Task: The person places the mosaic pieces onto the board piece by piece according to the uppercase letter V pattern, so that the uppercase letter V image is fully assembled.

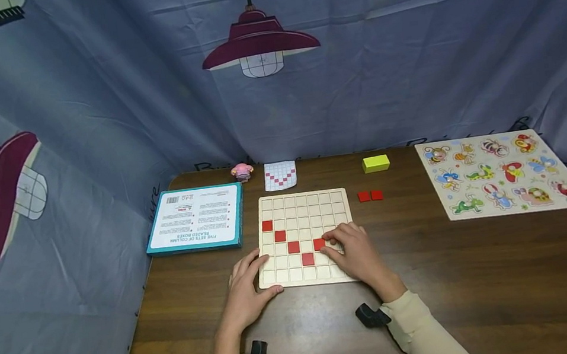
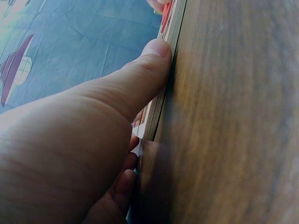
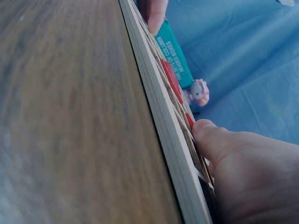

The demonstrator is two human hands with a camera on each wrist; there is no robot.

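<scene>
A pale wooden grid board [image 1: 291, 276] lies on the table with several red square tiles [image 1: 293, 247] set in its cells in a slanting line. My left hand [image 1: 245, 295] rests at its near left corner, thumb along the front edge and fingertips at the left edge. In the left wrist view the thumb [image 2: 152, 58] lies against the board's rim. My right hand [image 1: 355, 251] pinches a red tile [image 1: 319, 244] over a cell right of the lowest tile. In the right wrist view its thumb [image 3: 205, 130] meets that tile's edge.
Two loose red tiles [image 1: 370, 196] lie right of the board, below a yellow-green block [image 1: 375, 163]. Behind the board is a pattern card [image 1: 280, 176] beside a pink figurine [image 1: 242, 172]. A teal-edged box [image 1: 195, 220] lies left; an insect puzzle board [image 1: 504, 175] lies right.
</scene>
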